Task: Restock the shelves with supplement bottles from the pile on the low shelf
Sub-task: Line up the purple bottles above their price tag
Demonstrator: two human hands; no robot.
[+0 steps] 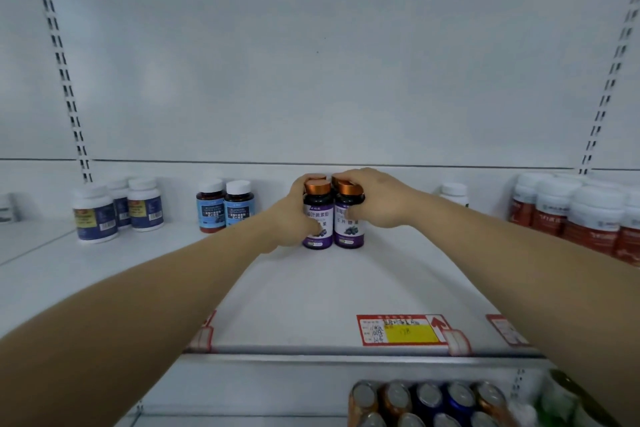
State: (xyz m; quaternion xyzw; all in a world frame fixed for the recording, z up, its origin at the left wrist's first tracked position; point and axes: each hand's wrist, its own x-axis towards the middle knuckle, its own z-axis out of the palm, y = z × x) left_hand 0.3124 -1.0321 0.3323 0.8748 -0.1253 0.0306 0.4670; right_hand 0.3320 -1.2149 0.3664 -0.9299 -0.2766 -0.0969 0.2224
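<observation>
Two bare forearms reached in from the lower corners, sleeveless as far as could be seen. The left hand [294,218] and right hand [377,199] wore nothing.

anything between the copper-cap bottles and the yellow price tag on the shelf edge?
Nothing. In the head view, the shelf is bare white from the copper-cap bottles to the yellow price tag.

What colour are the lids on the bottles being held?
Copper-orange lids, seen in the head view.

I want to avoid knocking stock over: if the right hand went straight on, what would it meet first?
Probably the white back panel. The right hand grips purple bottles; nothing visible stands behind, though depth is unclear.
</observation>
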